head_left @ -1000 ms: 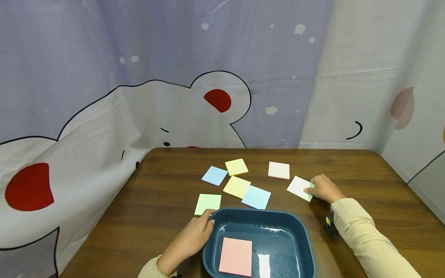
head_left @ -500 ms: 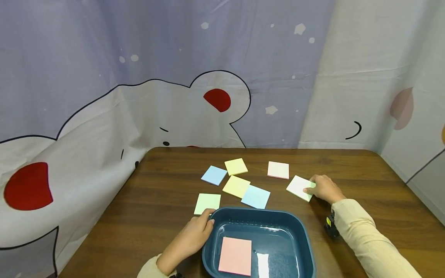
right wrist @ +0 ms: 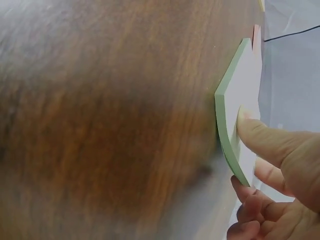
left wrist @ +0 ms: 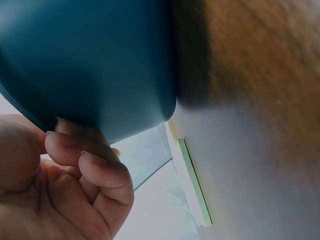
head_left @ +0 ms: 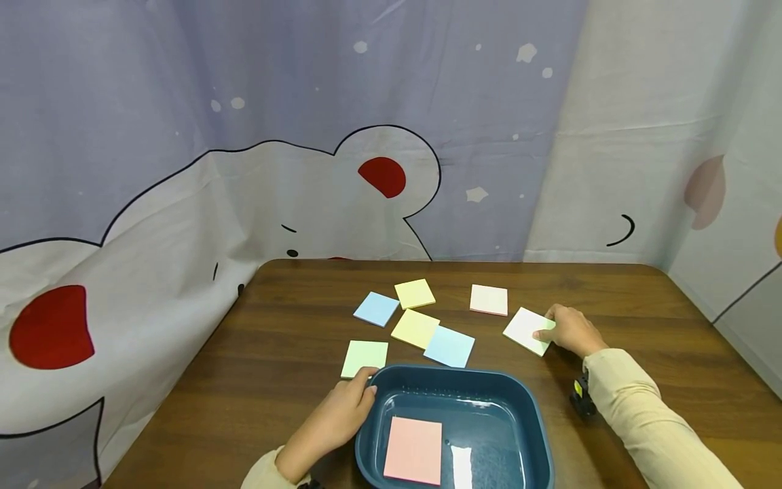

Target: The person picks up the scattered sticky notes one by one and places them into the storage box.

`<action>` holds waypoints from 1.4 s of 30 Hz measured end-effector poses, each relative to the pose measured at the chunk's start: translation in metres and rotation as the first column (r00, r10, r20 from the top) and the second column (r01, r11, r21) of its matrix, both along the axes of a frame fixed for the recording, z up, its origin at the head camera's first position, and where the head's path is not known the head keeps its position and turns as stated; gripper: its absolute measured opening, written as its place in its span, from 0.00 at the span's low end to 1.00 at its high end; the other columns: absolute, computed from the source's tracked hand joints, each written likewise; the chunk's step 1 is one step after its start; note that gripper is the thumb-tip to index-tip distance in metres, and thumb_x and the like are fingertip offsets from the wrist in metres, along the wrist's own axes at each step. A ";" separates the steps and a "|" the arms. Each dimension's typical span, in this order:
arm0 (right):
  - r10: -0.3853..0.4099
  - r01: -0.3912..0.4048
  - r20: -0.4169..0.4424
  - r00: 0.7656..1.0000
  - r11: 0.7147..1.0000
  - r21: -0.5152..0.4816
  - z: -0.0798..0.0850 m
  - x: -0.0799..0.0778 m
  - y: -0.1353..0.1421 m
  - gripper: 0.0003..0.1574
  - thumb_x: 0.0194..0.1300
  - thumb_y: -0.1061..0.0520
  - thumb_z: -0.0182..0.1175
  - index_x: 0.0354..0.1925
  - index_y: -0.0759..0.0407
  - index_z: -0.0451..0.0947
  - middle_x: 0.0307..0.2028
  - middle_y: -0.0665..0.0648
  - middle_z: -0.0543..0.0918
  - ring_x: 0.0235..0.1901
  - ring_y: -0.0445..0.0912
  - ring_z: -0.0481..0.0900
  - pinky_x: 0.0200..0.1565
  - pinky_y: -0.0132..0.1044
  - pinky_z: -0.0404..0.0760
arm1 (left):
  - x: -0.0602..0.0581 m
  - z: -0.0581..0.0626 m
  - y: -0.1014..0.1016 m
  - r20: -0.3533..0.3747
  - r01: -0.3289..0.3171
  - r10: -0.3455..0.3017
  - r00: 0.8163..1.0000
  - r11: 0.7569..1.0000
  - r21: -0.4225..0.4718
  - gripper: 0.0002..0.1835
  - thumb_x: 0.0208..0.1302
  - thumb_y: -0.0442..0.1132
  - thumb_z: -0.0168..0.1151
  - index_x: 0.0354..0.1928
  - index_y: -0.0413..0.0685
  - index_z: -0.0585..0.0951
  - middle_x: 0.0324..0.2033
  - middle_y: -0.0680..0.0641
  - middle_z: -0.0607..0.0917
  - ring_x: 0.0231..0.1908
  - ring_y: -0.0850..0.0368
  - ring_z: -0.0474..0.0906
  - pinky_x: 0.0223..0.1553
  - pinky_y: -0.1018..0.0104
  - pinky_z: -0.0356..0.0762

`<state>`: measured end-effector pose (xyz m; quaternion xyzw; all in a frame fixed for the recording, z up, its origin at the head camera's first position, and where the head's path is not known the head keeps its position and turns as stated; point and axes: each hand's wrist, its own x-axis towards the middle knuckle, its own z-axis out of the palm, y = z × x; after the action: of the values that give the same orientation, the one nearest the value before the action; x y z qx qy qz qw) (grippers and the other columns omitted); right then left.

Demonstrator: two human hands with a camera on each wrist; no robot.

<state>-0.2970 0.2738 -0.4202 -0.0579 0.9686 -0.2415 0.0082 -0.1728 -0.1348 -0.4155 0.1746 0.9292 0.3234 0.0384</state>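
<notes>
At the front of the table a dark blue plastic tray (head_left: 537,435) holds a pink sticky note pad (head_left: 413,451). My left hand (head_left: 332,414) grips the tray's rim near its far left corner; the left wrist view shows fingers (left wrist: 102,170) curled up against the tray wall. Out to the right, my right hand (head_left: 571,331) pinches the near right corner of a sticky note pad (head_left: 527,330) with a pale top and green sides. Its thumb (right wrist: 265,137) presses on top and other fingers are at the edge below. In the right wrist view that pad (right wrist: 240,95) bends up at this corner.
Beyond the tray lie more sticky note pads: two yellow (head_left: 415,294), two blue (head_left: 449,347), a green one (head_left: 364,358) by my left hand, and a whitish one with pink sides (head_left: 489,299). A printed curtain (head_left: 489,136) hangs behind the wooden table (head_left: 256,380).
</notes>
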 end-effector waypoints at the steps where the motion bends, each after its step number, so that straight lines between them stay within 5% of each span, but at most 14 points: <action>1: -0.001 0.001 0.000 1.000 1.000 -0.005 0.000 0.000 0.000 0.23 0.52 0.54 0.65 0.39 0.70 0.73 0.31 0.61 0.77 0.29 0.50 0.71 0.28 0.37 0.66 | 0.000 0.000 0.000 -0.001 0.001 -0.001 1.000 1.000 0.000 0.16 0.69 0.40 0.43 0.56 0.44 0.67 0.38 0.45 0.81 0.31 0.62 0.76 0.30 0.64 0.73; 20: -0.024 0.023 -0.055 0.998 1.000 -0.018 0.007 0.004 -0.001 0.18 0.57 0.55 0.60 0.41 0.69 0.76 0.40 0.66 0.79 0.39 0.58 0.75 0.34 0.47 0.72 | 0.002 0.002 0.001 -0.009 0.002 -0.002 1.000 1.000 0.002 0.16 0.69 0.39 0.43 0.56 0.43 0.68 0.36 0.46 0.81 0.30 0.62 0.75 0.30 0.65 0.72; 30: -0.003 -0.002 -0.125 0.992 0.999 -0.039 0.020 0.009 -0.009 0.11 0.60 0.58 0.58 0.36 0.66 0.78 0.33 0.60 0.81 0.30 0.50 0.74 0.30 0.41 0.70 | 0.001 -0.001 0.000 -0.014 -0.001 0.001 1.000 1.000 0.001 0.16 0.69 0.39 0.43 0.55 0.43 0.68 0.39 0.45 0.81 0.33 0.61 0.76 0.32 0.63 0.73; 42: 0.033 -0.044 -0.090 0.995 0.991 -0.124 0.028 0.014 -0.010 0.13 0.60 0.59 0.58 0.37 0.71 0.75 0.32 0.62 0.79 0.33 0.51 0.74 0.33 0.42 0.72 | 0.001 -0.001 0.000 -0.013 -0.004 0.004 1.000 1.000 0.002 0.16 0.69 0.40 0.43 0.56 0.43 0.68 0.40 0.44 0.81 0.34 0.61 0.76 0.32 0.63 0.73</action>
<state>-0.2831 0.2642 -0.3921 -0.0876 0.9495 -0.2993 -0.0334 -0.1722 -0.1346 -0.4167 0.1750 0.9295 0.3231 0.0318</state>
